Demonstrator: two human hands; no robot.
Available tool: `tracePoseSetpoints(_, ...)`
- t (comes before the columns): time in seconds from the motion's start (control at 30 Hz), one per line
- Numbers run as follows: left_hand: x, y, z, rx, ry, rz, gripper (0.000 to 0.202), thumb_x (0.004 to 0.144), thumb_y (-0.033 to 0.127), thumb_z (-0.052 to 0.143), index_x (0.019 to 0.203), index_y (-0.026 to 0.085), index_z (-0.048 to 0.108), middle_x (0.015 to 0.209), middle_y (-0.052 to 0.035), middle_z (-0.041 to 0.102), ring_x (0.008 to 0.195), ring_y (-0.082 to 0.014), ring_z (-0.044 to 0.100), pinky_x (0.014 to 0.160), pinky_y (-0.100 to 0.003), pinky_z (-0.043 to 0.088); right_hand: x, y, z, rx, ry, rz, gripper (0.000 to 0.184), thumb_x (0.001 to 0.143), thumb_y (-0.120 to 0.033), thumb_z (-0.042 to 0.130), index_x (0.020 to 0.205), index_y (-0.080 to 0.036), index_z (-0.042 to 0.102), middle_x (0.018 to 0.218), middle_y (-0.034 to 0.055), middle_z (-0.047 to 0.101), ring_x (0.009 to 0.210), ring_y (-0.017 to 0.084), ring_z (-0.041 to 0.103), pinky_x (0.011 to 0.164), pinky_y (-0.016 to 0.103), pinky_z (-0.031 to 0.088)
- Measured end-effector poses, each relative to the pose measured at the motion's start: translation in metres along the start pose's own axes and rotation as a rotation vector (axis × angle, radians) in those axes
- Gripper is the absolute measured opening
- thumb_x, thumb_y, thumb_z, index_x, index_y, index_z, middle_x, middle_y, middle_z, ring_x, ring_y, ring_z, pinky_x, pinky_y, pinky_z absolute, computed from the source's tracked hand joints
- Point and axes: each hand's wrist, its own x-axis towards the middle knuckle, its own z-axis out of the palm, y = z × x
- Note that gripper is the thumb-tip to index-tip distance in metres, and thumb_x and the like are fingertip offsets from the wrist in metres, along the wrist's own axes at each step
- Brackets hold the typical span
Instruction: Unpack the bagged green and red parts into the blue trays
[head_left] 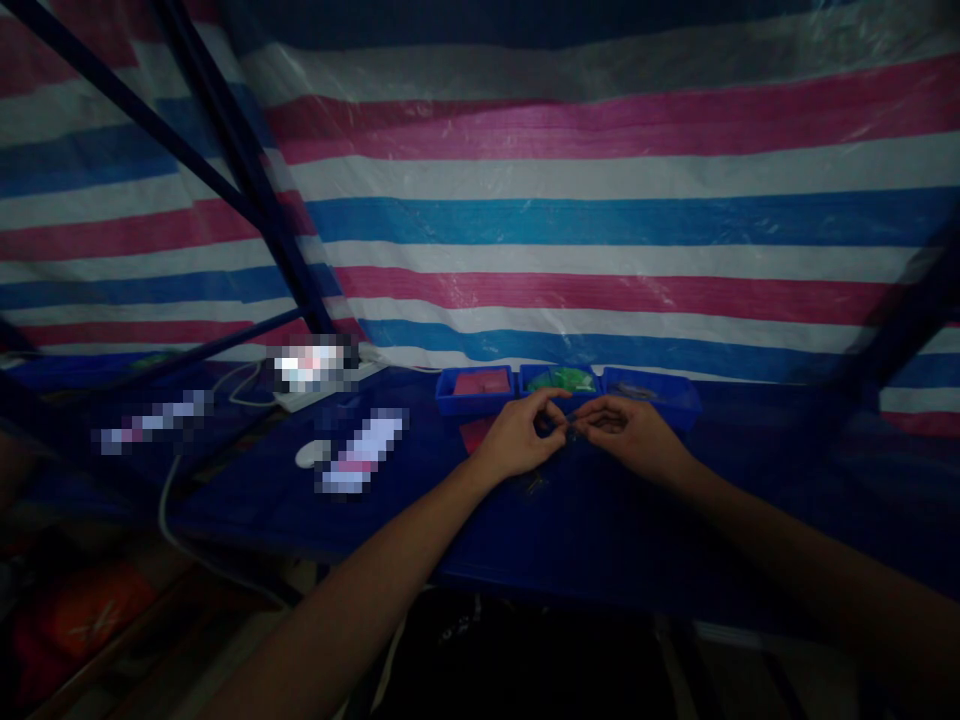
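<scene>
Over the dark blue table (pixel 495 540), my left hand (pixel 521 437) and my right hand (pixel 626 430) meet fingertip to fingertip. Each is closed in a pinch, and between them is something small and dark that I cannot make out. A few small metallic-looking pieces (pixel 535 484) lie on the tabletop just below my left hand. Beside that hand, partly covered by it, is a flat red piece (pixel 472 436). Just behind the hands stand a blue bin with red pieces (pixel 482 382) and a blue bin with green pieces (pixel 561 380).
A third blue bin (pixel 679 393) stands behind my right hand, its contents dim. To the left are a white round object (pixel 313 454), a blurred-out flat item (pixel 365 450) and a white power strip (pixel 330 388) with cables. Blue metal posts (pixel 289 265) and a striped sheet (pixel 600 225) rise behind.
</scene>
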Motion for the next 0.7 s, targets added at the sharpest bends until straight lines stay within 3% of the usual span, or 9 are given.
tracePoseSetpoints(0.23,-0.0004,-0.0008,-0.0014,-0.040,-0.011,-0.011,0.048,0.085,0.018,0.065,0.131,0.020,0.055,0.097,-0.0039,0.072,0.081,-0.0149,0.067,0.079,-0.031,0.054,0.0003,0.0012,0.0014,0.044,-0.053,0.004,0.029,0.076,-0.016,0.070,0.104,-0.021,0.066,0.099,0.0063,0.077,0.089,0.020,0.074,0.085,0.038,0.059)
tracePoseSetpoints(0.5,-0.0008,-0.0022,-0.0004,-0.124,-0.034,-0.016,0.051,0.086,0.019,0.066,0.135,0.020,0.052,0.101,-0.0060,0.071,0.084,-0.0154,0.069,0.077,-0.030,0.056,-0.0009,-0.0021,0.0022,0.049,-0.040,-0.006,0.025,0.077,-0.026,0.074,0.100,-0.021,0.067,0.094,0.0056,0.075,0.084,0.020,0.072,0.081,0.038,0.059)
tracePoseSetpoints(0.7,0.0000,-0.0014,-0.0022,-0.145,-0.035,-0.038,0.045,0.088,0.018,0.065,0.132,0.020,0.056,0.093,-0.0042,0.071,0.080,-0.0148,0.068,0.078,-0.032,0.056,-0.0016,-0.0032,0.0050,0.089,-0.021,-0.018,0.027,0.077,-0.027,0.075,0.102,-0.021,0.065,0.094,0.0050,0.074,0.083,0.019,0.071,0.079,0.035,0.058)
